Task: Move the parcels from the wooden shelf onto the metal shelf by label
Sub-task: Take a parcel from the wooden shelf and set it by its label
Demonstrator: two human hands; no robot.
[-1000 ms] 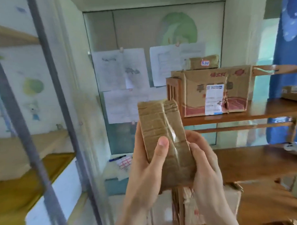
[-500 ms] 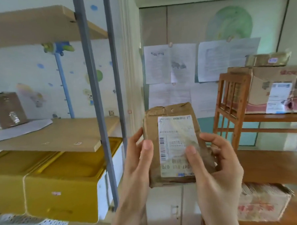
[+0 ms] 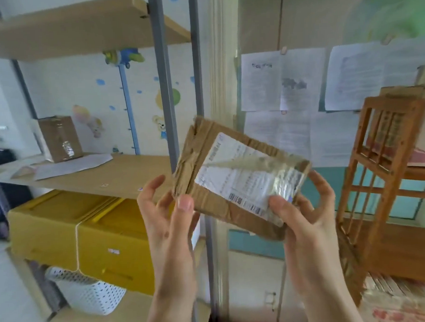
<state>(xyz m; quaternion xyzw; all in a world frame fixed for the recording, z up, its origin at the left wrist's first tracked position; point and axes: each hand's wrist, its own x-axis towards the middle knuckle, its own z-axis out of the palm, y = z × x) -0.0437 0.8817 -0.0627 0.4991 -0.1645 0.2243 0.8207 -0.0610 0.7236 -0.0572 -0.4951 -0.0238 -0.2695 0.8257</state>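
You are holding a brown cardboard parcel up in front of you with both hands, in the air between the metal shelf on your left and the wooden shelf on your right. The parcel is tilting, its upper left corner raised and its right end dropping toward your right hand. Its white shipping label is facing you, partly covered by glossy clear tape that is catching the light, so the print is too blurred to read.

Your left hand is gripping the parcel's lower left corner, with the thumb pressing on the front face and the fingers curling behind. Your right hand is clasping the lower right end, the thumb lying on the label's bottom edge and the fingers wrapping around the back.

On the metal shelf's middle board, another brown taped box is standing toward the back, with a sheet of paper lying beside it. Below that board a yellow box tied with string is sitting, and a white perforated basket is resting lower down. Printed sheets are hanging on the wall behind the parcel.
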